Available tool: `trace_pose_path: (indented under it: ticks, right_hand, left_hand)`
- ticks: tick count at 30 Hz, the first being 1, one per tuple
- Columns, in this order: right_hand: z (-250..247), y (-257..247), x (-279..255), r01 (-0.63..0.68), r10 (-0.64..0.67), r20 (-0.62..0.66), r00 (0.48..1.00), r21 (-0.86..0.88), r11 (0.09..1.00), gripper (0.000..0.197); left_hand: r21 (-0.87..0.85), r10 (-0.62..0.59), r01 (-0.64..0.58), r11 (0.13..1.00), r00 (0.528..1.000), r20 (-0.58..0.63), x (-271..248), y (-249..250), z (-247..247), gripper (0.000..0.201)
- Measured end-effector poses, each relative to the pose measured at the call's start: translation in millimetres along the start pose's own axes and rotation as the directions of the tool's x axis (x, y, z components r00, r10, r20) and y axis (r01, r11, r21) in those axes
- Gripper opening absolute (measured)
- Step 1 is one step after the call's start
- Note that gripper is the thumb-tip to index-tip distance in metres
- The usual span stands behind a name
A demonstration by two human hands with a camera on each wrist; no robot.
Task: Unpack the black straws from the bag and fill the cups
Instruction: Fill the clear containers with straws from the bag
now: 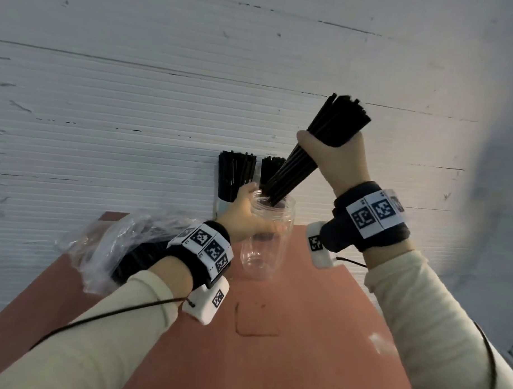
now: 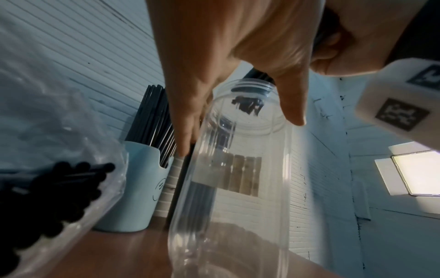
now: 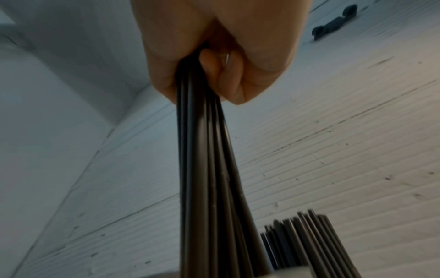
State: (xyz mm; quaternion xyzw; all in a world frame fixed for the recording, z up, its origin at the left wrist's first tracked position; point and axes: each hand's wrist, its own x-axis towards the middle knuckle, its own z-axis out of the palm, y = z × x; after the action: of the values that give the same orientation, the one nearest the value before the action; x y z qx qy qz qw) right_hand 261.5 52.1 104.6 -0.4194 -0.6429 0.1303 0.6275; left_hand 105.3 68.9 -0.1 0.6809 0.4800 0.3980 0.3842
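My right hand (image 1: 335,156) grips a thick bundle of black straws (image 1: 303,155), tilted, with its lower ends just inside the mouth of a clear plastic cup (image 1: 267,238). In the right wrist view the fingers (image 3: 228,79) curl round the straw bundle (image 3: 209,178). My left hand (image 1: 243,214) holds the clear cup (image 2: 238,178) near its rim, thumb (image 2: 292,105) on one side, fingers (image 2: 185,122) on the other. The straw ends (image 2: 247,105) show inside the rim. A clear bag (image 1: 108,247) with more black straws (image 2: 47,197) lies at the left.
Two filled cups of black straws (image 1: 235,176) stand against the white ribbed wall (image 1: 136,103); the left one is a pale blue cup (image 2: 140,188). Everything stands on a reddish-brown table (image 1: 273,340), whose near edge runs across the bottom.
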Motion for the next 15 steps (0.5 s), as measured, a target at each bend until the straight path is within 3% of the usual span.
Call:
trace_pose_path:
  ticks: [2, 5, 9, 11, 13, 15]
  right_hand:
    - [7.7, 11.9, 3.2, -0.053, 0.058, 0.073, 0.996, -0.069, 0.996, 0.021]
    - [18.6, 26.9, 4.6, -0.146, 0.192, 0.247, 0.950, -0.192, 0.970, 0.029]
    - [24.6, 39.8, 2.4, -0.197, 0.425, 0.520, 0.741, -0.436, 0.878, 0.029]
    - [25.7, 40.3, 2.0, -0.179, 0.484, 0.556, 0.676, -0.514, 0.839, 0.050]
    - [25.8, 34.7, 1.2, -0.191, 0.521, 0.553, 0.650, -0.545, 0.816, 0.072]
    - [23.6, 28.9, 0.1, -0.189, 0.534, 0.566, 0.628, -0.555, 0.810, 0.061]
  left_hand:
    - [0.020, 0.014, -0.014, 1.000, 1.000, -0.003, 1.2, 1.2, -0.8, 0.099]
    - [0.024, 0.036, -0.036, 0.999, 0.999, -0.007, 3.5, -2.5, -3.3, 0.105]
    - [-0.016, 0.063, -0.063, 0.998, 0.998, 0.023, -1.1, -9.8, -5.9, 0.095]
    - [-0.055, 0.072, -0.071, 0.996, 0.997, 0.023, -4.8, -10.9, -6.0, 0.089]
    - [-0.085, 0.074, -0.072, 0.994, 0.997, 0.023, -6.6, -12.0, -5.5, 0.084]
    - [-0.086, 0.079, -0.076, 0.993, 0.997, 0.024, -7.1, -12.1, -5.0, 0.084]
